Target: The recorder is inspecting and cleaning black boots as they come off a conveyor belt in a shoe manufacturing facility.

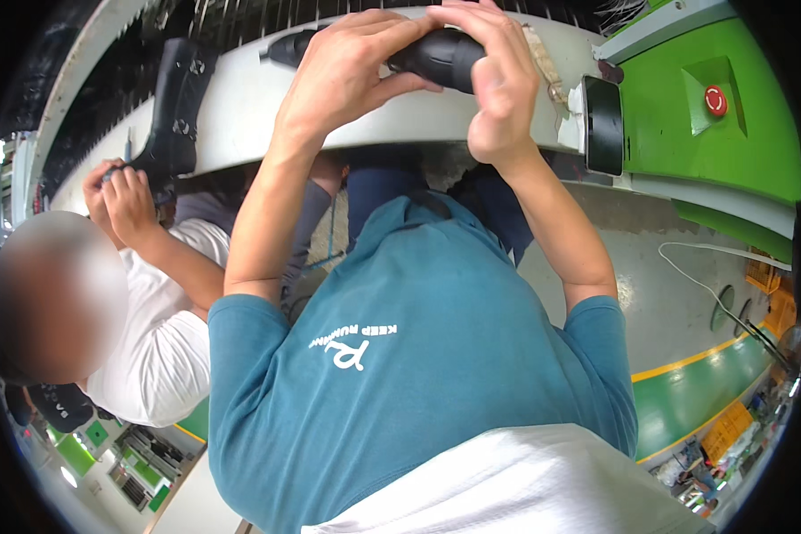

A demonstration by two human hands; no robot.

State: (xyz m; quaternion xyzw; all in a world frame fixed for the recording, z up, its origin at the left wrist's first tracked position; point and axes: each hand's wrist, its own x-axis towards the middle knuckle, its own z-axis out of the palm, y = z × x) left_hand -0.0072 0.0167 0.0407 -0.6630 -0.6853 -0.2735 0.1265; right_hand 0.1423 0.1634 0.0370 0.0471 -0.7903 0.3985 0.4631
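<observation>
A glossy black boot-like item lies sideways over the pale ledge, partly hidden by my hands, so its full shape cannot be made out. My left hand is closed around its middle, with the thumb along the near side. Past that hand's outer side, a narrow black end sticks out to the left. Curled over the rounded right end is my right hand, its fingers bent across the top and slightly blurred.
On my left, a co-worker's hands hold a black boot at the same white ledge. Metal rods line the ledge's far side. At right stands a green machine housing with a red button and a black box.
</observation>
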